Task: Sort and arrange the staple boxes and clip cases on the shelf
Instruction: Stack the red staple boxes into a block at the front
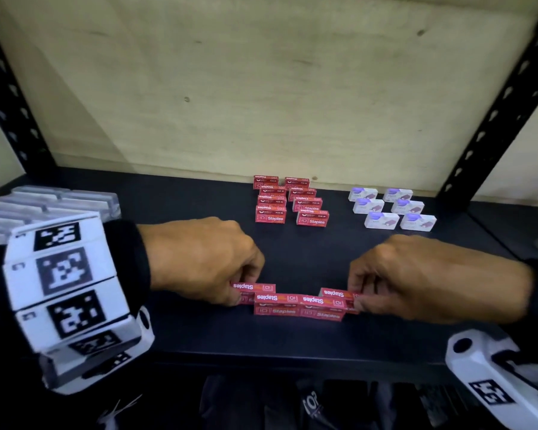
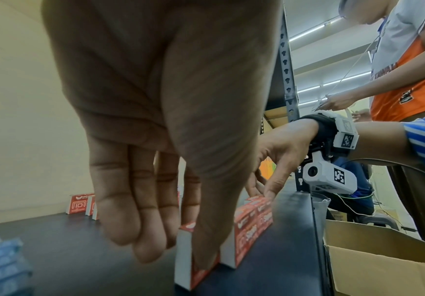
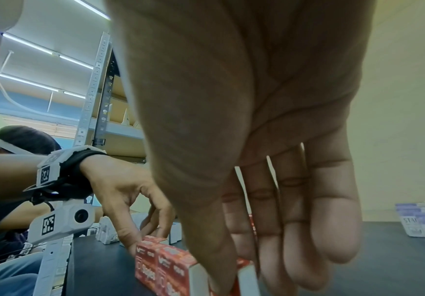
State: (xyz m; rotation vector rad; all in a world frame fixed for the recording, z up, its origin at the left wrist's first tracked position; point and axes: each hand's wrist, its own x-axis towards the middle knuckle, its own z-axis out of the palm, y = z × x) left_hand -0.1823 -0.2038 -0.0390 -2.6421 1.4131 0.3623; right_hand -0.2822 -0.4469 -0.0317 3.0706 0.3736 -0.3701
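Four red staple boxes lie in a row near the shelf's front edge. My left hand [image 1: 243, 288] pinches the leftmost red box [image 1: 257, 287] between thumb and fingers; the left wrist view shows that left hand [image 2: 178, 254] on the box [image 2: 201, 274]. My right hand [image 1: 358, 294] pinches the rightmost red box [image 1: 334, 293]; in the right wrist view the right hand [image 3: 249, 278] has its thumb on the box's front. Two middle red boxes [image 1: 298, 305] stand between them, a little nearer the edge. Further back, red staple boxes [image 1: 289, 201] stand in two columns.
White and purple staple boxes [image 1: 392, 209] stand in two columns at the back right. Clear clip cases [image 1: 44, 203] are packed at the left, partly behind my left wrist. The black shelf [image 1: 292, 342] has slotted black uprights at both sides. An open cardboard box [image 2: 373, 260] sits below.
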